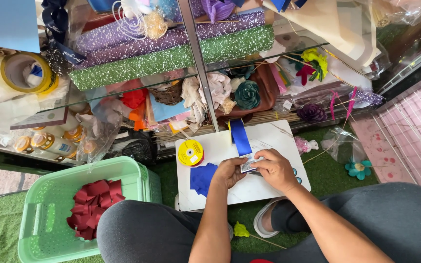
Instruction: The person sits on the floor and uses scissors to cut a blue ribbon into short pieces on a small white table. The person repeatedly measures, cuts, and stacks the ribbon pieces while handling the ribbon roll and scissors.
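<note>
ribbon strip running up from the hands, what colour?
Royal blue, plain, no pattern. The ribbon strip lies on the white board; head view shows it best.

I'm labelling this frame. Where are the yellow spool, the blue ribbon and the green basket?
Yellow spool (190, 153), head view, on its round face.
Blue ribbon (240, 137), head view, mid-strip.
Green basket (49, 197), head view, on its bare floor.

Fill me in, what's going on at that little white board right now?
A person sits on green turf with a white board in front of them. Both hands meet over it: the left hand and right hand pinch a small pale object between their fingers, at the lower end of a blue ribbon strip. A yellow ribbon spool and blue cut pieces lie on the board. A green basket beside the person's knee holds red pieces.
</note>
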